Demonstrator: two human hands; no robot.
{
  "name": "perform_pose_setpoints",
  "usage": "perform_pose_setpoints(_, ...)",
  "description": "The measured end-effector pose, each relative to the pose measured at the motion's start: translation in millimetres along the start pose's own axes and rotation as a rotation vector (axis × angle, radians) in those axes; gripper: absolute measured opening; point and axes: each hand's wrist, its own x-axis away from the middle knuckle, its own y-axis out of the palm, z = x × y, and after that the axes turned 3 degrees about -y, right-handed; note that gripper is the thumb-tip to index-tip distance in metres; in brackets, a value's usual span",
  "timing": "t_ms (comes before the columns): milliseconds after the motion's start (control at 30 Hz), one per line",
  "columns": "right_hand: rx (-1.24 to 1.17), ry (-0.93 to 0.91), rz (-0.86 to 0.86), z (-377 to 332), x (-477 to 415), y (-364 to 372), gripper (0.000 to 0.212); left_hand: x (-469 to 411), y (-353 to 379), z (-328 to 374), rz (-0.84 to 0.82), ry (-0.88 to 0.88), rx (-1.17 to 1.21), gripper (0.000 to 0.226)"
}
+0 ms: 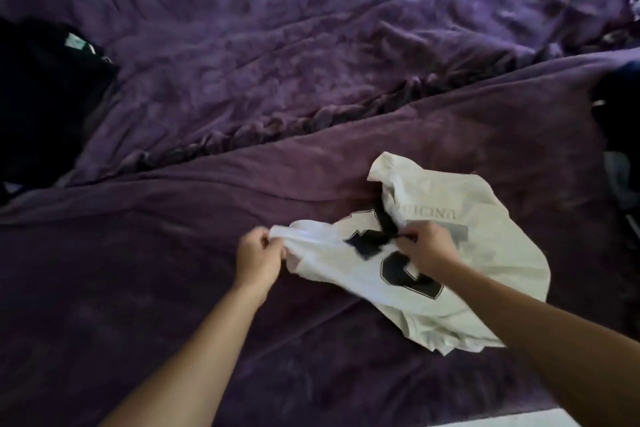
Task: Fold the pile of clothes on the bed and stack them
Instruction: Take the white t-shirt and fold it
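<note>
Head view is showing us working at the near side of the bed [173, 288], which is lying under purple blankets [311, 45]. Our left hand [258, 255] is pinching the left edge of a crumpled white shirt [502, 253], fingers curled round the cloth. Our right hand [427, 246] is gripping the shirt near its middle, beside the dark print, fingers curled into the fabric. The shirt is lying on the bed just ahead of us, right of centre. A dark pile [41, 97] is sitting at the far left, and dark cloth [620, 107] is showing at the right edge, both well apart from the shirt.
</note>
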Motion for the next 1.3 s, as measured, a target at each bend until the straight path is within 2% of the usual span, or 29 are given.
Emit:
perform_pose_setpoints(133,-0.100,-0.071,0.383,-32,-39,-86,0.008,-39,-29,87,0.102,0.190,0.096,0.022)
perform_pose_setpoints(200,-0.113,-0.096,0.538,-44,-60,-121,0.018,-54,-25,125,0.093,0.275,0.144,0.019)
perform_pose_setpoints(267,-0.128,-0.100,0.638,-49,-77,-142,0.023,-64,-16,149,0.060,0.314,0.178,0.008)
perform_pose_setpoints(333,-0.161,-0.074,0.667,-45,-89,-149,0.026,-70,-2,154,0.033,0.262,0.172,0.021)
perform_pose_setpoints(400,-0.149,0.002,0.642,-34,-91,-143,0.028,-66,16,137,0.014,0.177,0.095,0.027)
perform_pose_setpoints(467,-0.061,0.020,0.594,-21,-79,-120,0.025,-55,36,103,-0.015,0.159,-0.100,0.019)
perform_pose_setpoints(533,-0.066,-0.098,0.479,-7,-51,-77,0.016,-39,56,65,-0.083,0.239,-0.359,0.017)
perform_pose_setpoints(600,-0.043,-0.186,0.262,6,-14,-22,0.015,-29,79,33,-0.153,0.397,-0.606,0.037)
perform_pose_setpoints(667,0.135,-0.150,0.038,20,21,34,0.037,-27,100,12,-0.209,0.527,-0.833,0.059)
perform_pose_setpoints(700,0.240,-0.124,-0.008,29,34,56,0.047,-29,108,6,-0.222,0.551,-0.933,0.060)
perform_pose_setpoints(800,0.365,-0.055,0.079,56,51,76,0.050,-37,112,4,-0.207,0.486,-1.136,0.023)
perform_pose_setpoints(900,0.300,0.094,0.143,77,58,58,0.046,-42,93,6,-0.173,0.453,-1.183,0.017)
perform_pose_setpoints(967,0.223,0.156,0.130,78,66,40,0.038,-40,80,8,-0.166,0.566,-1.114,0.017)
perform_pose_setpoints(1000,0.159,0.152,0.144,73,72,31,0.030,-35,77,11,-0.204,0.647,-1.077,0.025)
perform_pose_setpoints(1067,-0.003,0.088,0.190,54,88,14,0.017,-20,79,16,-0.327,0.769,-1.032,0.055)
perform_pose_setpoints(1133,-0.115,0.000,0.224,28,110,4,0.019,-6,94,20,-0.379,0.778,-1.028,0.075)
perform_pose_setpoints(1200,-0.202,-0.076,0.240,-1,137,2,0.020,5,107,20,-0.336,0.724,-0.980,0.066)
perform_pose_setpoints(1300,-0.341,-0.137,0.254,-34,179,11,0.019,10,104,18,-0.212,0.694,-0.937,0.035)
